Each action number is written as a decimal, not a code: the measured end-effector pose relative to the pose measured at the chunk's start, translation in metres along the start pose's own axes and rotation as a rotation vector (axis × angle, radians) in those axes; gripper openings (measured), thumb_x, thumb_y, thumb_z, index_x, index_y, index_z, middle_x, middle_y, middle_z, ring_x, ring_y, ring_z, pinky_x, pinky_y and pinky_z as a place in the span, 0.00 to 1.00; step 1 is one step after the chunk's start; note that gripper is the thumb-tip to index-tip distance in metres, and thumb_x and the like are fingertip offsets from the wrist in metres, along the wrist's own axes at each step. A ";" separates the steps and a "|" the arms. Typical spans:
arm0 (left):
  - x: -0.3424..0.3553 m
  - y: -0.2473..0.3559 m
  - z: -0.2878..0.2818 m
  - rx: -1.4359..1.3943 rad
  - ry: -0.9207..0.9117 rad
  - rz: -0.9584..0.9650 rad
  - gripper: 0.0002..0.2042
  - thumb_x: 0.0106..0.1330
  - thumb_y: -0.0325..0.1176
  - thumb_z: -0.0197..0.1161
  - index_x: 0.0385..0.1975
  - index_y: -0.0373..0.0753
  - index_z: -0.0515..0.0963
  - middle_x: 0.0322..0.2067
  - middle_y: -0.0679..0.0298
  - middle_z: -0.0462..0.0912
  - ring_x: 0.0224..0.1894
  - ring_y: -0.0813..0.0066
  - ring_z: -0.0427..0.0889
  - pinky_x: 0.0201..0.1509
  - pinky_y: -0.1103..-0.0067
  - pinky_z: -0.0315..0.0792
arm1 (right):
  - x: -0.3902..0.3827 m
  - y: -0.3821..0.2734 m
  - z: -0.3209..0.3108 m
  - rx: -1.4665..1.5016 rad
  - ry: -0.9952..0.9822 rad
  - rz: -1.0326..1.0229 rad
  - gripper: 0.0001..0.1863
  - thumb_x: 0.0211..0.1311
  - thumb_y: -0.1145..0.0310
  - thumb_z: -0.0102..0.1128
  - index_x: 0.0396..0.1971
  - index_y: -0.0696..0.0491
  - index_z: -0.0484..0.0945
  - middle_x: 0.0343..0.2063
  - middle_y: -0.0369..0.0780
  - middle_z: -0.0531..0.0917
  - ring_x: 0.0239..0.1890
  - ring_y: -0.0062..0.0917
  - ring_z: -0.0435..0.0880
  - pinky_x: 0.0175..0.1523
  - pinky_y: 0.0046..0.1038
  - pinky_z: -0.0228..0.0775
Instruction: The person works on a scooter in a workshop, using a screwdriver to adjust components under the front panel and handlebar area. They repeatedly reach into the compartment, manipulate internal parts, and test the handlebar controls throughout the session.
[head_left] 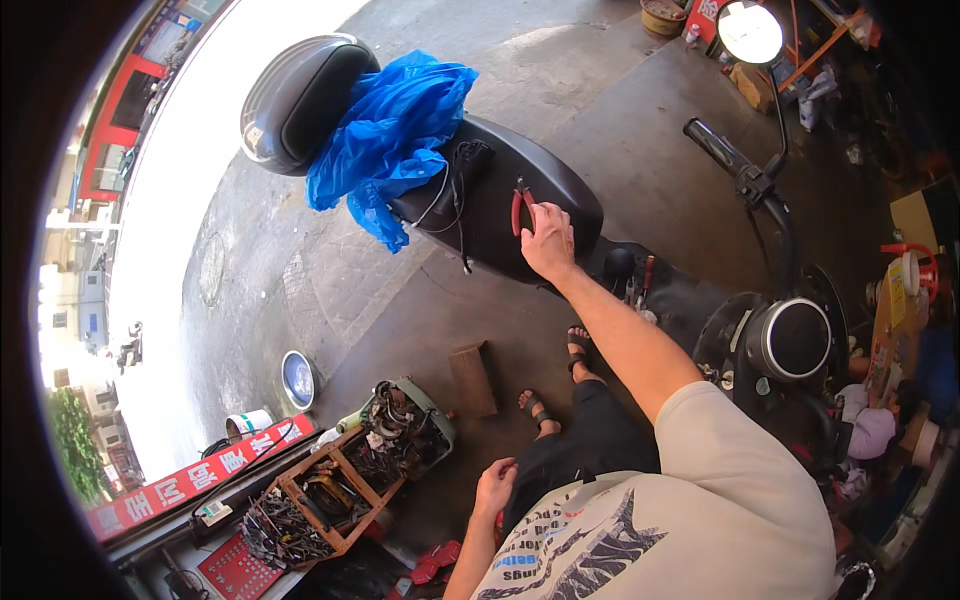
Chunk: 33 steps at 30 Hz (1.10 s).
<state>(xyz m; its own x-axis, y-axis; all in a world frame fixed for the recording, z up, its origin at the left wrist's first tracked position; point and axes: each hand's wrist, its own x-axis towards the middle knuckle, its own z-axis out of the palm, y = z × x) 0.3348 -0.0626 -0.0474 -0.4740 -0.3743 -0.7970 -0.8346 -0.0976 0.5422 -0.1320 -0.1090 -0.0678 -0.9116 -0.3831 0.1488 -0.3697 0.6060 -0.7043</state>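
Observation:
My right hand (548,243) reaches out over the dark scooter seat (560,190), its fingers closed on the red handles of a pair of pliers (519,212). The jaws of the pliers point away from me, above the seat. Beside them on the seat lie a black cable bundle (470,158) and a thin pale wire (432,207). A crumpled blue plastic sheet (395,125) drapes over the rear of the seat against the top box (305,100). My left hand (495,487) hangs by my thigh with relaxed fingers and nothing visible in it.
Handlebar (715,145), mirror (750,32) and round headlight (797,338) stand to the right. Several small tools (640,285) rest ahead of the seat. At lower left are a wooden tool tray (335,490), a parts bin (430,415) and a wooden block (473,380). Clutter lines the right edge.

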 end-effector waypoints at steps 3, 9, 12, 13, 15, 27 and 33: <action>0.009 0.016 0.014 -0.077 -0.005 -0.061 0.14 0.67 0.28 0.57 0.50 0.29 0.75 0.42 0.55 0.84 0.46 0.72 0.83 0.53 0.79 0.73 | -0.032 0.029 -0.025 0.161 0.175 0.052 0.18 0.50 0.75 0.60 0.45 0.55 0.74 0.48 0.43 0.75 0.53 0.39 0.72 0.58 0.37 0.64; 0.040 0.063 0.027 -0.175 -0.099 -0.172 0.15 0.69 0.28 0.54 0.52 0.29 0.73 0.46 0.54 0.82 0.45 0.74 0.82 0.44 0.82 0.73 | -0.152 0.284 0.022 0.136 0.106 1.073 0.17 0.50 0.68 0.63 0.40 0.59 0.78 0.40 0.51 0.82 0.46 0.44 0.80 0.52 0.38 0.71; 0.034 0.056 0.034 -0.224 -0.077 -0.292 0.15 0.70 0.29 0.54 0.52 0.30 0.73 0.46 0.56 0.82 0.46 0.73 0.82 0.45 0.82 0.73 | -0.154 0.341 0.029 -0.142 -0.097 1.387 0.11 0.51 0.69 0.58 0.34 0.56 0.83 0.37 0.51 0.84 0.47 0.46 0.81 0.51 0.39 0.72; 0.030 0.051 0.035 -0.244 -0.061 -0.330 0.15 0.70 0.30 0.54 0.52 0.30 0.73 0.46 0.56 0.82 0.46 0.73 0.82 0.46 0.82 0.72 | -0.146 0.352 0.030 -0.198 -0.134 1.373 0.11 0.51 0.69 0.57 0.34 0.55 0.83 0.38 0.51 0.84 0.47 0.46 0.81 0.51 0.39 0.72; 0.027 0.039 0.036 -0.262 -0.036 -0.400 0.15 0.70 0.31 0.54 0.53 0.31 0.73 0.46 0.57 0.82 0.47 0.73 0.82 0.47 0.81 0.73 | -0.124 0.377 0.040 -0.170 -0.110 1.199 0.12 0.51 0.69 0.57 0.35 0.54 0.82 0.40 0.50 0.84 0.48 0.45 0.81 0.53 0.40 0.72; 0.077 0.018 0.061 -0.292 -0.012 -0.679 0.15 0.71 0.33 0.53 0.54 0.32 0.72 0.47 0.58 0.82 0.49 0.71 0.81 0.50 0.79 0.73 | -0.071 0.529 0.107 -0.437 -0.350 1.097 0.26 0.51 0.63 0.61 0.50 0.60 0.71 0.50 0.54 0.78 0.54 0.48 0.77 0.58 0.42 0.69; 0.075 0.034 0.069 -0.319 -0.024 -0.588 0.14 0.71 0.32 0.53 0.52 0.32 0.74 0.46 0.57 0.83 0.47 0.73 0.82 0.48 0.80 0.74 | -0.040 0.467 0.063 -0.482 -0.204 1.034 0.26 0.53 0.55 0.55 0.50 0.54 0.68 0.43 0.51 0.82 0.48 0.47 0.81 0.52 0.46 0.71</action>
<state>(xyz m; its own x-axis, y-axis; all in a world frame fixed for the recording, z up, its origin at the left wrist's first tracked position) 0.2515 -0.0302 -0.1069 0.0250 -0.1547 -0.9876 -0.8335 -0.5487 0.0649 -0.2572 0.1457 -0.4464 -0.7890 0.3719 -0.4890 0.4652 0.8816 -0.0801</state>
